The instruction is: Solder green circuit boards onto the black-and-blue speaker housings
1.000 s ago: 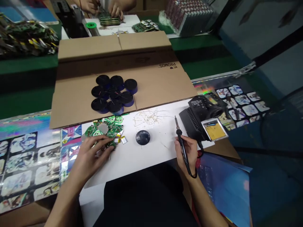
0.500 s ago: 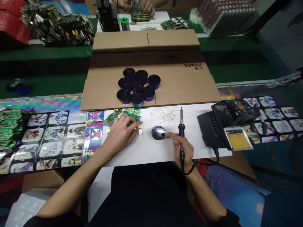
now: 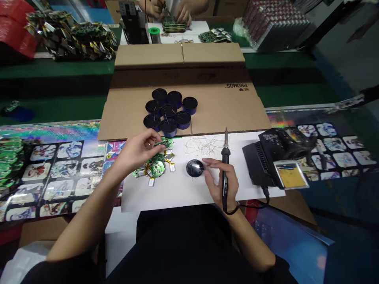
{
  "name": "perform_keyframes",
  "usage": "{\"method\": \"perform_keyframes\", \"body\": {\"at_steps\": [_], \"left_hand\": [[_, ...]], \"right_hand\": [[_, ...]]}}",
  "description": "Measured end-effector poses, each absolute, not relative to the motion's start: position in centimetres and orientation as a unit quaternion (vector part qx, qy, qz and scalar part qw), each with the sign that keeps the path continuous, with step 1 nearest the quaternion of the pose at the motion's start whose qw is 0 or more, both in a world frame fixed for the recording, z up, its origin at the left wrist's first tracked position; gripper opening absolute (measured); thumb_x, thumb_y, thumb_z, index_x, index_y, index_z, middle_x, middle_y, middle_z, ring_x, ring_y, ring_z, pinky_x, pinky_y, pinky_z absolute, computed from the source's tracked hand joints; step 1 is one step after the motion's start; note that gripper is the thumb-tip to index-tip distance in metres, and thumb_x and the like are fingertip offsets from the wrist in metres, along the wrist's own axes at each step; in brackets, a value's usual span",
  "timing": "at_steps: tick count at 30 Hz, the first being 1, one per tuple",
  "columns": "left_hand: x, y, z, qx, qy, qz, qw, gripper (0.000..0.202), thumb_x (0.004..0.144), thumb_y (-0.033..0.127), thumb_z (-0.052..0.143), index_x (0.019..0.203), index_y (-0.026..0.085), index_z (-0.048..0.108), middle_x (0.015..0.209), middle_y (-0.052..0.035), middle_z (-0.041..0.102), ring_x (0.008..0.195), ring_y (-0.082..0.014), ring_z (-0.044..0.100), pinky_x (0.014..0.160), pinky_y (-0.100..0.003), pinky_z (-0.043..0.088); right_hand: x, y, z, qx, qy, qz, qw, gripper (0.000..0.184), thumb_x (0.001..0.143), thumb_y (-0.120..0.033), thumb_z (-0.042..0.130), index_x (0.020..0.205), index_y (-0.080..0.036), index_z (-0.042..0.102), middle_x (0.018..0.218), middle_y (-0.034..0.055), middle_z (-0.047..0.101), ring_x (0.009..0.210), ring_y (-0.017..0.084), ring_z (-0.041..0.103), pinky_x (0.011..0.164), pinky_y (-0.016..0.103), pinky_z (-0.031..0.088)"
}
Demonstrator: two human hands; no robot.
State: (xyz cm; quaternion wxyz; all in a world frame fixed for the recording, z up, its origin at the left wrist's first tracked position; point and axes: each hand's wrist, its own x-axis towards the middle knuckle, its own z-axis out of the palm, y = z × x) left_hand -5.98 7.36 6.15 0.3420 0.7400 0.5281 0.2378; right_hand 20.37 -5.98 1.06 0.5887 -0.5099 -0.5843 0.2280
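Note:
My left hand (image 3: 139, 150) is raised over a small pile of green circuit boards (image 3: 155, 169) with silver battery packs and yellow tape. Its thumb and fingers pinch one circuit board (image 3: 161, 143), seen nearly edge-on. In my right hand (image 3: 225, 185) a black soldering iron (image 3: 225, 157) is held upright, tip pointing away from me. The thumb and index finger of that hand are spread beside a round, shiny black part (image 3: 194, 168), apart from it. That part lies on the white sheet (image 3: 177, 193) between my hands.
Several round black-and-blue parts with thin wires (image 3: 168, 110) stand on a cardboard sheet (image 3: 222, 110). Thin loose wires (image 3: 204, 146) lie in front. At right are a black soldering station (image 3: 262, 157) and a yellow sponge tray (image 3: 291, 176). Across the bench, another person's hands (image 3: 183, 12) work on boards.
My left hand has lifted a circuit board from the pile and moved slightly left. My right thumb and finger have come off the round black part; the soldering iron stays in that hand.

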Motion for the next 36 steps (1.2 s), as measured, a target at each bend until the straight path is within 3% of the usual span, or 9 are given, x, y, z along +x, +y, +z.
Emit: {"method": "perform_keyframes", "body": {"at_steps": [6, 10, 13, 18, 23, 25, 28, 33, 36], "left_hand": [[-2.6, 4.9, 7.3, 0.549, 0.447, 0.357, 0.609, 0.044, 0.075, 0.037, 0.096, 0.092, 0.02, 0.059, 0.075, 0.0014, 0.069, 0.063, -0.0153, 0.072, 0.061, -0.025, 0.059], [0.6, 3.3, 6.6, 0.493, 0.429, 0.388, 0.65, 0.044, 0.071, 0.034, 0.1, 0.091, 0.018, 0.065, 0.073, 0.0012, 0.071, 0.063, -0.013, 0.072, 0.062, -0.022, 0.059], [1.6, 2.3, 5.9, 0.491, 0.424, 0.404, 0.645, 0.037, 0.079, 0.037, 0.095, 0.095, 0.017, 0.068, 0.073, -0.0002, 0.073, 0.066, -0.0143, 0.072, 0.065, -0.024, 0.06], [-0.1, 1.5, 5.2, 0.643, 0.416, 0.374, 0.522, 0.021, 0.104, 0.034, 0.069, 0.12, 0.021, 0.073, 0.118, -0.0106, 0.078, 0.115, -0.0232, 0.075, 0.103, -0.037, 0.061], [-1.6, 1.2, 3.8, 0.832, 0.294, 0.219, 0.417, 0.032, 0.107, 0.021, 0.062, 0.137, 0.028, 0.072, 0.164, -0.0113, 0.055, 0.152, -0.0284, 0.053, 0.124, -0.048, 0.049], [-1.3, 1.2, 3.0, 0.851, 0.273, 0.242, 0.379, 0.024, 0.108, 0.021, 0.061, 0.125, 0.026, 0.078, 0.159, -0.0115, 0.06, 0.148, -0.0284, 0.057, 0.121, -0.049, 0.05], [-0.3, 1.3, 2.2, 0.838, 0.277, 0.306, 0.356, 0.015, 0.105, 0.022, 0.068, 0.112, 0.024, 0.081, 0.132, -0.0095, 0.078, 0.122, -0.0256, 0.071, 0.106, -0.044, 0.058], [0.9, 0.1, 1.9, 0.629, 0.426, 0.36, 0.542, 0.013, 0.096, 0.032, 0.081, 0.098, 0.019, 0.081, 0.087, -0.0058, 0.081, 0.073, -0.0158, 0.072, 0.066, -0.027, 0.059], [1.2, -1.0, 1.9, 0.501, 0.463, 0.379, 0.625, 0.025, 0.086, 0.038, 0.09, 0.093, 0.018, 0.078, 0.072, -0.0024, 0.075, 0.059, -0.0122, 0.065, 0.055, -0.023, 0.054]], "right_hand": [[18.1, -2.3, 2.8, -0.439, -0.691, 0.187, 0.543, 0.054, 0.088, -0.028, 0.088, 0.125, -0.034, 0.049, 0.146, 0.0113, 0.071, 0.141, 0.032, 0.066, 0.115, 0.063, 0.056], [17.6, -1.5, 2.7, -0.424, -0.683, 0.199, 0.56, 0.045, 0.093, -0.021, 0.082, 0.12, -0.034, 0.048, 0.142, 0.0101, 0.072, 0.132, 0.027, 0.072, 0.108, 0.055, 0.062], [18.5, -2.3, 2.7, -0.443, -0.652, 0.234, 0.569, 0.042, 0.094, -0.023, 0.081, 0.116, -0.032, 0.046, 0.139, 0.0124, 0.073, 0.13, 0.027, 0.074, 0.107, 0.053, 0.063], [21.9, -4.4, 2.7, -0.475, -0.619, 0.258, 0.57, 0.04, 0.094, -0.023, 0.078, 0.113, -0.031, 0.044, 0.136, 0.0128, 0.074, 0.132, 0.028, 0.071, 0.112, 0.055, 0.058], [25.3, -5.9, 2.0, -0.511, -0.626, 0.265, 0.526, 0.044, 0.09, -0.018, 0.082, 0.115, -0.03, 0.047, 0.133, 0.0126, 0.075, 0.126, 0.027, 0.073, 0.11, 0.053, 0.057], [25.4, -6.5, 1.7, -0.514, -0.635, 0.281, 0.504, 0.043, 0.091, -0.018, 0.081, 0.117, -0.03, 0.048, 0.134, 0.0124, 0.075, 0.126, 0.027, 0.073, 0.108, 0.052, 0.058], [24.4, -7.4, 1.2, -0.516, -0.656, 0.298, 0.463, 0.04, 0.094, -0.018, 0.078, 0.12, -0.03, 0.05, 0.139, 0.0127, 0.073, 0.129, 0.027, 0.073, 0.108, 0.051, 0.059], [21.6, -7.9, 0.1, -0.518, -0.717, 0.216, 0.413, 0.038, 0.094, -0.016, 0.078, 0.122, -0.03, 0.056, 0.14, 0.0109, 0.074, 0.128, 0.03, 0.07, 0.108, 0.056, 0.056], [20.9, -7.6, -0.3, -0.511, -0.73, 0.194, 0.411, 0.039, 0.095, -0.016, 0.077, 0.126, -0.031, 0.058, 0.138, 0.01, 0.076, 0.125, 0.03, 0.069, 0.106, 0.056, 0.057]]}}
